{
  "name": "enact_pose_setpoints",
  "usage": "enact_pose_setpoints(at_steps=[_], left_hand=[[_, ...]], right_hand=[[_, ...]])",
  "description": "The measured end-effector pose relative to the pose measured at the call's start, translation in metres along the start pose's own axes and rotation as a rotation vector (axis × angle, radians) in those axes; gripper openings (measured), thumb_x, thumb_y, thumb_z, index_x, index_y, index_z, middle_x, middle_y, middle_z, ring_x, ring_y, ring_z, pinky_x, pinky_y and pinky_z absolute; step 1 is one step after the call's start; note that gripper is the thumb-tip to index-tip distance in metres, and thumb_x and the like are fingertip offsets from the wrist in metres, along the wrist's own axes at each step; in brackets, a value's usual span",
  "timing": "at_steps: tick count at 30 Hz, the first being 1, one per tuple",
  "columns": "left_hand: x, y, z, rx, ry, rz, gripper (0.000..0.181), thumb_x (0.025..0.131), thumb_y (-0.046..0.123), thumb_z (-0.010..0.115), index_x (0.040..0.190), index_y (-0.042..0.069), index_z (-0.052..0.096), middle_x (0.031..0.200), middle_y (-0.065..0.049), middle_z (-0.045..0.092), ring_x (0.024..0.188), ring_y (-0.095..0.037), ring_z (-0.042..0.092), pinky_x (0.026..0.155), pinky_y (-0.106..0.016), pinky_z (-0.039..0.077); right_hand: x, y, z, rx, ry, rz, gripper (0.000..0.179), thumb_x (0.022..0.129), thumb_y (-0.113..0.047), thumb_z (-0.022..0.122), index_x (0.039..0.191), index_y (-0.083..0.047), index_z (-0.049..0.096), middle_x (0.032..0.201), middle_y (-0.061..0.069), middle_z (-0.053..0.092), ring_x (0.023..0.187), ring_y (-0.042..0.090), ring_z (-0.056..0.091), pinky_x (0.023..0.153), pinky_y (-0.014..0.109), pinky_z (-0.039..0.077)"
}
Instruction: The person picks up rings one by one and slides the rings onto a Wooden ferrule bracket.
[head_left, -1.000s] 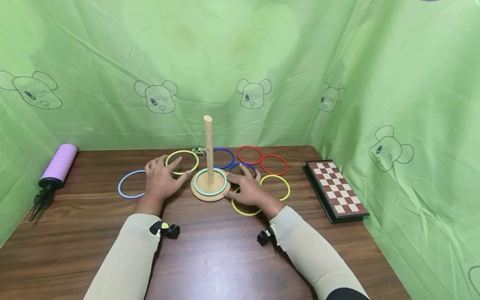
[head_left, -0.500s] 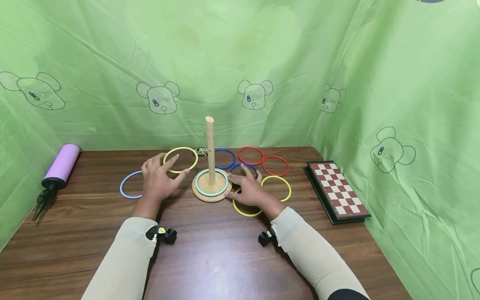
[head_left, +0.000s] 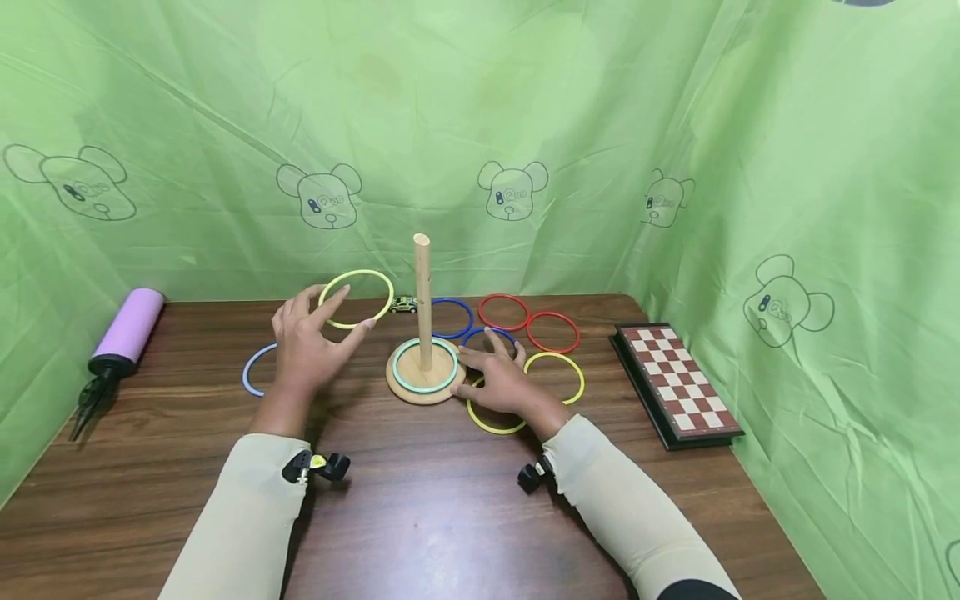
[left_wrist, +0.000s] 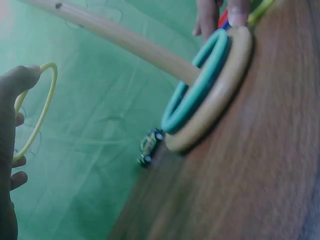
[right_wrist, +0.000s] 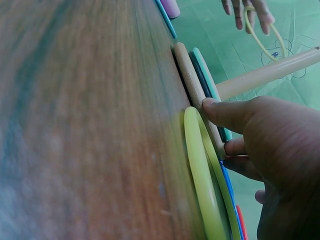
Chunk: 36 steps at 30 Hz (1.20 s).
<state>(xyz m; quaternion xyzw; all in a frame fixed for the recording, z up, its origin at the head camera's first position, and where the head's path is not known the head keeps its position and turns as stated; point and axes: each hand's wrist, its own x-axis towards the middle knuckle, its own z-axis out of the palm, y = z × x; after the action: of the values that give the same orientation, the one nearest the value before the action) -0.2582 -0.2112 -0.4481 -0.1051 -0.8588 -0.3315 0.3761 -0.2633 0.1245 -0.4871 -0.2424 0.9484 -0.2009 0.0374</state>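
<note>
My left hand [head_left: 306, 348] pinches a yellow ring [head_left: 362, 272] between thumb and fingers, raised and tilted above the table's back edge. In the left wrist view that ring [left_wrist: 48, 102] stands against the green cloth, apart from the peg. A wooden ring-toss stand [head_left: 423, 292] rises upright mid-table, a teal ring [left_wrist: 197, 100] lying around its peg on the round base. My right hand [head_left: 501, 382] holds the base's right edge, its thumb [right_wrist: 220, 111] on the rim and fingertips farther along it. Beneath this hand lies another yellow ring [right_wrist: 197, 165].
Two red rings [head_left: 504, 295], blue rings [head_left: 453, 300] and another yellow ring [head_left: 581, 379] lie right of the stand. A light-blue ring [head_left: 249, 371] and a purple pump [head_left: 129, 329] are left. A toy car [head_left: 403, 304] sits behind; a chessboard [head_left: 678, 379] lies right.
My left hand has lifted the yellow ring up off the table and drawn slightly left, the ring tilting more upright. My right hand stays at the stand's base.
</note>
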Motion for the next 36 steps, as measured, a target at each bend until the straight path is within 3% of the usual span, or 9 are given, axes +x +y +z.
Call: enact_pose_setpoints(at_steps=[12,20,24,26,29,32,36], left_hand=[[0.014,0.030,-0.016,-0.116,0.100,0.047,0.067,0.079,0.037,0.092,0.139,0.010,0.076,0.140,-0.032,0.064,0.126,-0.055,0.056,0.109,-0.070,0.033],[0.023,0.053,-0.033,-0.187,0.099,0.021,0.068,0.080,0.034,0.092,0.142,0.012,0.075,0.146,-0.029,0.063,0.134,-0.050,0.056,0.117,-0.067,0.030],[0.028,0.062,-0.041,-0.249,0.147,0.050,0.066,0.080,0.030,0.092,0.141,0.011,0.075,0.142,-0.030,0.066,0.133,-0.049,0.060,0.113,-0.065,0.036],[0.030,0.066,-0.043,-0.278,0.170,0.063,0.064,0.079,0.027,0.092,0.139,0.011,0.076,0.139,-0.030,0.068,0.131,-0.048,0.062,0.110,-0.059,0.040],[0.034,0.070,-0.044,-0.326,0.195,0.059,0.062,0.078,0.021,0.092,0.138,0.010,0.077,0.137,-0.028,0.070,0.130,-0.045,0.065,0.110,-0.041,0.045],[0.038,0.075,-0.045,-0.369,0.206,0.035,0.061,0.079,0.014,0.091,0.137,0.006,0.077,0.137,-0.030,0.070,0.130,-0.043,0.065,0.109,-0.023,0.043],[0.045,0.082,-0.048,-0.399,0.190,0.033,0.060,0.082,0.016,0.090,0.140,0.008,0.075,0.139,-0.027,0.070,0.133,-0.038,0.064,0.108,-0.018,0.041]], right_hand=[[-0.001,-0.001,0.000,0.004,0.018,-0.009,0.068,0.099,-0.053,0.078,0.157,-0.020,0.062,0.167,-0.003,0.055,0.173,0.042,0.006,0.124,0.086,0.002],[-0.001,0.000,0.001,0.006,0.034,-0.020,0.067,0.098,-0.052,0.080,0.155,-0.021,0.064,0.165,-0.003,0.058,0.172,0.043,0.008,0.124,0.087,0.003],[-0.001,0.000,0.001,0.005,0.034,-0.022,0.067,0.098,-0.052,0.080,0.156,-0.021,0.064,0.166,-0.003,0.057,0.172,0.043,0.008,0.124,0.086,0.003],[-0.001,0.000,0.001,0.006,0.031,-0.018,0.068,0.098,-0.052,0.080,0.156,-0.021,0.063,0.166,-0.004,0.057,0.172,0.042,0.007,0.124,0.086,0.002],[-0.001,0.000,0.001,0.005,0.026,-0.009,0.067,0.098,-0.052,0.079,0.156,-0.023,0.063,0.167,-0.005,0.056,0.173,0.041,0.006,0.125,0.086,0.002],[-0.001,0.000,0.001,-0.003,0.022,-0.006,0.067,0.099,-0.053,0.079,0.157,-0.024,0.063,0.167,-0.006,0.055,0.173,0.040,0.006,0.125,0.085,0.002],[-0.001,0.001,0.001,-0.008,0.020,-0.010,0.068,0.099,-0.054,0.078,0.158,-0.024,0.061,0.168,-0.007,0.055,0.173,0.041,0.005,0.125,0.086,0.002]])
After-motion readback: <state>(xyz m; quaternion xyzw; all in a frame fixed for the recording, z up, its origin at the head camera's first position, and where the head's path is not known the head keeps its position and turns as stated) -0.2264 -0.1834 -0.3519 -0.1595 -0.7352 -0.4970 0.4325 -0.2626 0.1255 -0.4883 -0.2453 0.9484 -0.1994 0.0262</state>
